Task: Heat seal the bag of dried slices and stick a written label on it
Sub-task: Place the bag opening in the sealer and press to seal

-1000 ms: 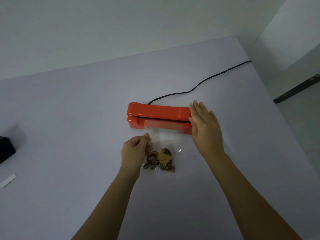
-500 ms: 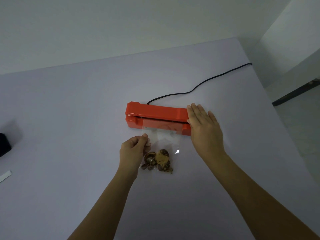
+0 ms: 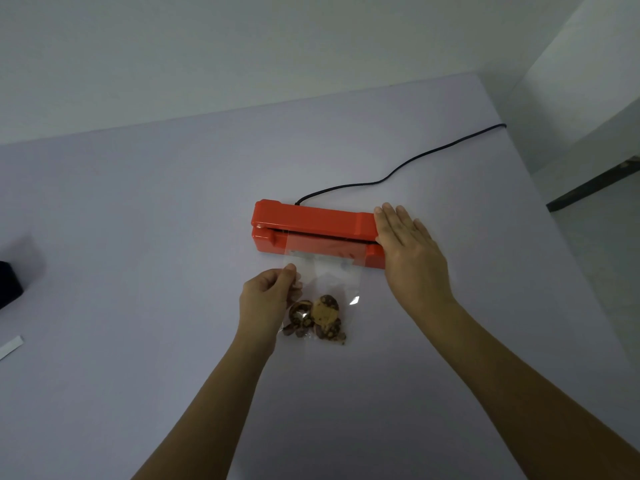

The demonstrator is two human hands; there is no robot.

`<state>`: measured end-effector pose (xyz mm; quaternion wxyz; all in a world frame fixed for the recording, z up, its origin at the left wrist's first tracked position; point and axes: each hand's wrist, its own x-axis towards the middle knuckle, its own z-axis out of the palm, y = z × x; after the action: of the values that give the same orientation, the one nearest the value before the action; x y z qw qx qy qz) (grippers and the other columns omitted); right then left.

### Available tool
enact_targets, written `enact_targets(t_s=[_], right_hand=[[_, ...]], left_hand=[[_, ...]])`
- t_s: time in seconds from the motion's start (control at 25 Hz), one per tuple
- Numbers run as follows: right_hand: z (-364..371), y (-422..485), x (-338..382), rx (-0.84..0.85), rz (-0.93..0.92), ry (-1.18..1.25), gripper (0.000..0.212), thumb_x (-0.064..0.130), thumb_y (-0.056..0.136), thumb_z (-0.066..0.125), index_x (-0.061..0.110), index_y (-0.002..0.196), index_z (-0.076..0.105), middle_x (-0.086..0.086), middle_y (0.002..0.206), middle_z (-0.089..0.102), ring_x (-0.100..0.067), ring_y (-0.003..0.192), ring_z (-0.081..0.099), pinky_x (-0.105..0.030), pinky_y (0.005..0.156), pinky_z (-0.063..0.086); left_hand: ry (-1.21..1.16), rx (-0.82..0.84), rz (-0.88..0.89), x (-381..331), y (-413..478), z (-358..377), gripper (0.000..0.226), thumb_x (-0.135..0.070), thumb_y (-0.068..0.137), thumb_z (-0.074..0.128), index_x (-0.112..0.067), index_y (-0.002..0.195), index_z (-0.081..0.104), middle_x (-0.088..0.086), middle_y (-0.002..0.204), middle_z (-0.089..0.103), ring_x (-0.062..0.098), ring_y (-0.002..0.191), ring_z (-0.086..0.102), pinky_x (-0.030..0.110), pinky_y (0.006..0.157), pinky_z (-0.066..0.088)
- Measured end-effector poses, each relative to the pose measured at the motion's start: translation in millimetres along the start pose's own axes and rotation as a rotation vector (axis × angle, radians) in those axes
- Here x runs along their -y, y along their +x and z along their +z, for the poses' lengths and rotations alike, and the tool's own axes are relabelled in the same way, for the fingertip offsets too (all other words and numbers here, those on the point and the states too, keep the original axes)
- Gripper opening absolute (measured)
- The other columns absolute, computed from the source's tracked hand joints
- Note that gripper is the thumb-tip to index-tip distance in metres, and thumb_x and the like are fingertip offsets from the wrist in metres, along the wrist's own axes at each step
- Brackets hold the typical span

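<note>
Far left edge of the tabletop: a black box (image 3: 8, 289), cut by the frame, and just nearer, a white strip (image 3: 10, 346), maybe the label, untouched.

Toward the middle: left hand (image 3: 266, 299), fingers curled, thumb and forefinger pinching the left side of the bag (image 3: 325, 278), likely to keep the film flat and straight. Bag lying flat on the tabletop, slices (image 3: 318, 320) bunched at its near end, well clear of the heat. Mouth tucked between the bars of the sealer (image 3: 311, 223).

Right hand (image 3: 412, 258) flat, fingers straight, gripping nothing, pressing down on the sealer's right end, seemingly to clamp the lid for the seal. Behind, cord (image 3: 398, 173) trailing off to the far right edge.

Against half a second before: hardly any change. Same pinch, same flat palm, bag in the same spot; only the view slightly shifted.
</note>
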<state>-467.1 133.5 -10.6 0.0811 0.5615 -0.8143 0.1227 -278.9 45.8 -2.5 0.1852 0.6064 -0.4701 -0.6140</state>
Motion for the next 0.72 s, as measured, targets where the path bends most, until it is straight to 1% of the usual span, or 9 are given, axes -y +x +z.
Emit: enact_targets(t_s=[0.28,0.56,0.72], right_hand=[[-3.2,-0.3,2.2,0.01,-0.005,-0.016,0.063,-0.016,0.069,0.066,-0.005,0.129,0.048,-0.023,0.131,0.054,-0.038,0.12,0.052,-0.051,0.101,0.025],[-3.0,-0.7,4.4,0.006,-0.008,-0.014,0.062,-0.016,0.07,0.065,-0.005,0.128,0.048,-0.023,0.13,0.055,-0.038,0.12,0.053,-0.051,0.101,0.025],[-2.4,-1.4,4.2,0.011,0.0,0.001,0.062,-0.016,0.07,0.066,-0.005,0.129,0.048,-0.023,0.131,0.054,-0.038,0.12,0.052,-0.051,0.101,0.024]], left_hand=[[-0.006,0.005,-0.004,0.1,-0.5,-1.7,0.026,-0.026,0.09,0.058,-0.009,0.075,0.07,0.002,0.066,0.065,0.013,0.062,0.06,0.027,0.066,0.049],[0.005,0.001,-0.003,0.8,-1.6,-3.1,0.026,-0.027,0.09,0.058,-0.01,0.075,0.07,-0.001,0.064,0.064,0.008,0.056,0.059,0.024,0.062,0.047],[0.001,-0.004,-0.002,1.8,-1.4,-2.8,0.026,-0.027,0.09,0.059,-0.01,0.074,0.07,-0.001,0.064,0.065,0.01,0.058,0.059,0.025,0.063,0.048]])
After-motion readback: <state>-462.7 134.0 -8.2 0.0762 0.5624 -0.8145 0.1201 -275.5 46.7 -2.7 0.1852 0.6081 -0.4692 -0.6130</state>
